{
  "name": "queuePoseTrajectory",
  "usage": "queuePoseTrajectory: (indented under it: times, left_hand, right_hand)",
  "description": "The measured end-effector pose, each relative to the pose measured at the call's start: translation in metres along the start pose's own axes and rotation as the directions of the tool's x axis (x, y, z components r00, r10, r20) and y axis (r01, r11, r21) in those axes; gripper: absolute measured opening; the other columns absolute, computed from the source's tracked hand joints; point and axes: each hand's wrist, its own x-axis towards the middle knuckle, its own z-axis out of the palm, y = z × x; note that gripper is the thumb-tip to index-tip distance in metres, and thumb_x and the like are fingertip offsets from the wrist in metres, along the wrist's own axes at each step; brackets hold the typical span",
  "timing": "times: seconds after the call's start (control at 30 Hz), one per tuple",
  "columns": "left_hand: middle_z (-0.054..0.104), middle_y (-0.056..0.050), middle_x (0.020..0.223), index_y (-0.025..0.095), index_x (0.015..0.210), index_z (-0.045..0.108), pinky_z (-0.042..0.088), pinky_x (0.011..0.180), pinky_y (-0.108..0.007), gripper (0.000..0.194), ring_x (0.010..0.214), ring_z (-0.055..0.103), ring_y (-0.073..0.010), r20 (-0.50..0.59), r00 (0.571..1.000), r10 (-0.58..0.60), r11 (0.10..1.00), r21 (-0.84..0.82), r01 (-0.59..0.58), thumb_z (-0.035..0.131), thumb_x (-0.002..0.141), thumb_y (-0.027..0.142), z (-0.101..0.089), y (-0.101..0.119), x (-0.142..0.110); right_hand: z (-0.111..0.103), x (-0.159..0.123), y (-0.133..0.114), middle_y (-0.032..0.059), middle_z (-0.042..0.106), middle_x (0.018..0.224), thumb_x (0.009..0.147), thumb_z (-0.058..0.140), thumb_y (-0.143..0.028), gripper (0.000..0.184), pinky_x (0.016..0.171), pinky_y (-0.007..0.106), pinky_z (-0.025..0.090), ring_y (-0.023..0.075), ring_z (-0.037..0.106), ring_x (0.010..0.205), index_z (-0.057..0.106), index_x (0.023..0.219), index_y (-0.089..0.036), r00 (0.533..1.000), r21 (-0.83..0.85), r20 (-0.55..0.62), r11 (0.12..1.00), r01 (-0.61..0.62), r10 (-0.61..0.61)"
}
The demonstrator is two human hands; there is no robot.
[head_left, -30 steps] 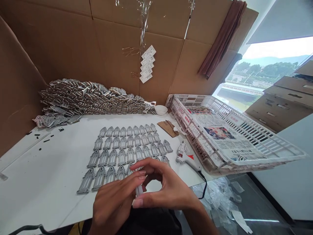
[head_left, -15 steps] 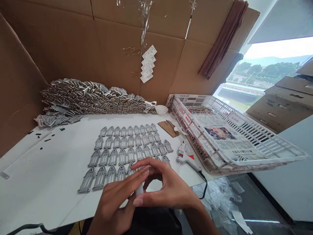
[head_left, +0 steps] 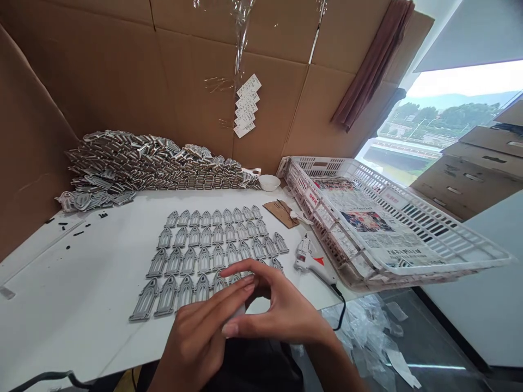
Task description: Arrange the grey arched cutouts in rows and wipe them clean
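Observation:
My left hand (head_left: 196, 340) and my right hand (head_left: 281, 313) meet over the near edge of the white table (head_left: 81, 294). Together their fingertips pinch a small whitish piece (head_left: 235, 314), mostly hidden between them. Just beyond the fingers lie rows of grey arch-shaped pieces (head_left: 212, 250), laid flat side by side. A white glue gun (head_left: 310, 258) lies to the right of the rows, its black cord running off the table edge.
A big heap of the same grey pieces (head_left: 151, 166) is stacked along the cardboard wall at the back. A small white bowl (head_left: 269, 182) and a cardboard scrap (head_left: 281, 213) sit behind the rows. A white plastic crate (head_left: 392, 218) lined with newspaper stands at the right.
Both hands have shifted slightly forward towards the nearest row. The left fingers have slid further over the small piece, hiding more of it.

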Motion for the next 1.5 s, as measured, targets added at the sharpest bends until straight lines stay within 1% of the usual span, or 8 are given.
queuePoseTrajectory:
  times: [0.2,0.4,0.57,0.7,0.97,1.13,1.37,1.5]
  left_hand:
    - [0.075,-0.003,0.131,0.024,0.143,0.063,0.059,0.1,-0.017,0.04,0.119,0.073,-0.0137,-0.108,0.993,-0.039,0.999,-0.014,0.038,0.047,0.108,0.015,0.006,0.0,0.002]
    - [0.075,-0.004,0.132,0.022,0.143,0.063,0.059,0.102,-0.019,0.042,0.121,0.073,-0.0141,-0.162,0.986,-0.034,0.999,-0.037,0.028,0.05,0.105,0.01,0.007,-0.002,0.002]
    - [0.074,-0.004,0.135,0.024,0.146,0.062,0.061,0.1,-0.02,0.042,0.124,0.072,-0.0166,-0.078,0.996,-0.042,0.999,-0.019,0.04,0.048,0.107,0.016,0.003,-0.004,0.0]
    - [0.071,-0.004,0.139,0.026,0.148,0.06,0.061,0.101,-0.021,0.044,0.127,0.07,-0.0174,0.011,1.0,-0.024,0.999,-0.046,0.025,0.047,0.107,0.014,-0.002,-0.004,0.002]
    - [0.069,-0.003,0.143,0.03,0.152,0.055,0.061,0.103,-0.021,0.048,0.133,0.065,-0.0178,0.123,0.992,-0.026,0.992,-0.121,0.041,0.048,0.107,0.014,-0.003,-0.008,-0.002]
    - [0.068,-0.005,0.144,0.026,0.152,0.055,0.059,0.108,-0.024,0.051,0.132,0.066,-0.0193,0.117,0.993,0.016,0.988,-0.154,0.002,0.053,0.104,0.01,-0.006,-0.009,0.002]
    - [0.069,-0.004,0.142,0.024,0.152,0.056,0.056,0.11,-0.02,0.048,0.132,0.067,-0.0152,0.096,0.995,0.024,0.999,-0.037,-0.021,0.05,0.106,0.012,-0.007,-0.009,0.002]
    - [0.065,-0.002,0.148,0.029,0.156,0.052,0.048,0.123,-0.029,0.047,0.142,0.059,-0.0171,0.112,0.994,0.005,1.0,0.011,-0.007,0.049,0.109,0.023,-0.002,-0.017,-0.008]
  right_hand:
    - [0.006,0.003,0.0,-0.0005,0.075,0.094,0.071,0.1,-0.039,0.066,0.083,0.029,0.055,0.0178,0.07,0.09,0.073,0.129,-0.026,0.999,0.024,-0.022,0.999,-0.032,0.033]
    - [0.013,0.004,0.005,-0.0008,0.075,0.096,0.071,0.099,-0.04,0.06,0.081,0.026,0.054,0.0149,0.067,0.085,0.074,0.123,-0.026,0.998,0.064,-0.06,0.998,-0.016,0.02]
    - [0.008,0.006,0.006,-0.0005,0.076,0.094,0.069,0.1,-0.037,0.063,0.081,0.026,0.054,0.0167,0.07,0.089,0.073,0.125,-0.024,0.999,0.053,-0.046,0.998,-0.02,0.023]
    - [0.001,0.009,0.009,-0.0036,0.073,0.084,0.065,0.102,-0.035,0.07,0.079,0.027,0.055,0.0157,0.07,0.082,0.071,0.127,-0.022,0.998,0.076,0.022,0.995,-0.061,0.059]
    - [-0.006,0.012,0.017,-0.004,0.075,0.085,0.063,0.102,-0.028,0.079,0.078,0.028,0.06,0.0165,0.075,0.081,0.066,0.133,-0.023,0.988,0.118,0.121,0.987,-0.109,0.095]
    - [-0.006,0.014,0.018,-0.0047,0.075,0.083,0.063,0.102,-0.025,0.077,0.078,0.027,0.06,0.0157,0.075,0.08,0.067,0.132,-0.023,0.987,0.133,0.135,0.985,-0.106,0.088]
    - [-0.006,0.017,0.022,-0.0061,0.075,0.081,0.057,0.105,-0.023,0.082,0.086,0.03,0.06,0.0169,0.076,0.083,0.069,0.13,-0.022,0.985,0.2,0.146,0.972,-0.121,0.092]
    - [-0.007,0.018,0.026,0.0011,0.081,0.108,0.056,0.105,-0.02,0.081,0.09,0.029,0.061,0.0192,0.078,0.097,0.071,0.13,-0.024,0.989,0.244,0.142,0.967,-0.071,0.037]
